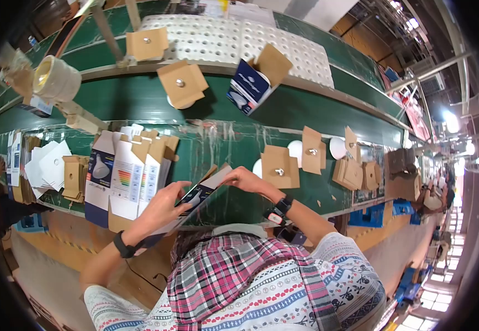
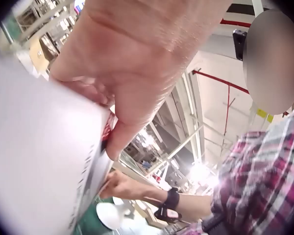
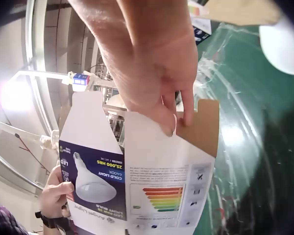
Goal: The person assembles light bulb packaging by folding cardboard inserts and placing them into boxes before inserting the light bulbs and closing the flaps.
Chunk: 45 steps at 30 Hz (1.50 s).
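A printed bulb carton (image 1: 198, 197), blue and white, is held between the two hands at the bench's front edge. The left hand (image 1: 165, 207) grips its side, thumb on the printed face; in the left wrist view the left hand (image 2: 132, 58) holds the carton's white panel (image 2: 44, 147). At the carton's flap end, the right hand (image 1: 245, 181) pinches a flap. The right wrist view shows the right hand (image 3: 159, 73) with thumb and fingers at the top flaps of the carton (image 3: 169, 166), which has a bulb picture and a coloured energy chart.
Flattened cartons (image 1: 121, 176) lie left of the hands, with white sheets (image 1: 49, 163) beyond. Bulbs with cardboard inserts (image 1: 279, 168) stand to the right. Across the green conveyor (image 1: 123, 99) are an upright blue box (image 1: 249, 85), more inserts (image 1: 181, 83) and a white perforated tray (image 1: 201, 41).
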Each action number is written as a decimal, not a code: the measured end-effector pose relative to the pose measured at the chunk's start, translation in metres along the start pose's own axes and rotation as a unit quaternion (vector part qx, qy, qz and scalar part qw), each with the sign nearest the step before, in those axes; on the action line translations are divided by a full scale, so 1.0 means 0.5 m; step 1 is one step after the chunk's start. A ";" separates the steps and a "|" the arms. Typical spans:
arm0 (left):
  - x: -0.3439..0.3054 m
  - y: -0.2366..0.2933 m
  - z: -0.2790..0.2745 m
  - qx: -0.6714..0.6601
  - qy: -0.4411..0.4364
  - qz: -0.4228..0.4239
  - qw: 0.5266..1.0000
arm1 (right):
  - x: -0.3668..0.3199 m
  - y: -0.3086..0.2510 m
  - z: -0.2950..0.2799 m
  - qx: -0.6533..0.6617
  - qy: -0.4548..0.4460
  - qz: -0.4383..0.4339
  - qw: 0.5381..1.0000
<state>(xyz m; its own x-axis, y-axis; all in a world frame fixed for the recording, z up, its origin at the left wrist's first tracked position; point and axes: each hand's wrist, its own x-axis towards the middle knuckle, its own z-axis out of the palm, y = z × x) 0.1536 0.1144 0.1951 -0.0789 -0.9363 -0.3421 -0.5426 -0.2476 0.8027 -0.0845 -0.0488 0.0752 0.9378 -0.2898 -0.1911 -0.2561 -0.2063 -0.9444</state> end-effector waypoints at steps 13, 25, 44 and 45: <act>0.085 -0.229 0.177 -0.109 0.023 -0.107 0.988 | -0.054 0.138 0.056 -0.280 0.030 -0.010 0.959; 0.073 -0.240 0.167 -0.220 0.024 -0.138 0.965 | 0.618 -0.061 -0.156 -0.281 0.277 -0.125 0.911; 0.078 -0.230 0.141 -0.303 -0.022 -0.201 0.931 | 0.128 -0.126 -0.290 -0.095 0.189 -0.020 0.977; 0.077 -0.226 0.140 -0.300 -0.023 -0.195 0.933 | 0.110 -0.115 -0.287 -0.126 0.174 -0.022 0.976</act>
<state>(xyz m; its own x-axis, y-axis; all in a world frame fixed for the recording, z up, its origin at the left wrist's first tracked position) 0.1536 0.1237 0.0571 -0.0162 -0.7376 -0.6751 0.0276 -0.6752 0.7371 -0.0518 -0.1869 0.1573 0.8242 -0.5663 -0.0070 -0.3074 -0.4370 -0.8453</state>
